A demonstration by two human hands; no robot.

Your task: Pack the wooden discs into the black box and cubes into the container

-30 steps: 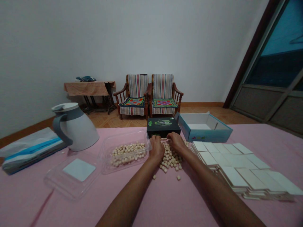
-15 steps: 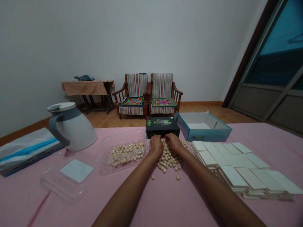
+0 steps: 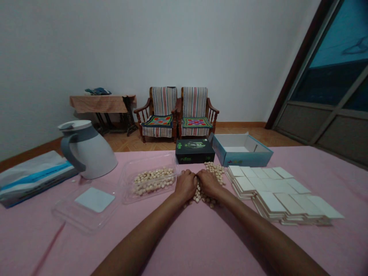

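Note:
A loose pile of small pale wooden cubes (image 3: 215, 169) lies on the pink cloth in front of me. My left hand (image 3: 186, 183) is curled over the pile's left side. From the right, my right hand (image 3: 208, 182) curls in, and the fingertips of both meet among the cubes. Palms and most fingertips are hidden, so how many cubes they enclose cannot be seen. Left of my left hand, a clear plastic box (image 3: 123, 197) holds many more of these cubes. Several cubes show below and between my wrists, with others spread behind my right hand.
Behind the pile stands a black box (image 3: 195, 156), with an open blue box (image 3: 244, 159) beside it. Stacked white tiles (image 3: 276, 188) lie at right. At left are a clear lid (image 3: 86, 226), a white jug (image 3: 97, 157) and a plastic-wrapped pack (image 3: 37, 172).
Both hands have drawn back toward me from the pile's far side, pulling cubes along. They have come closer together, and the camera view has shifted slightly.

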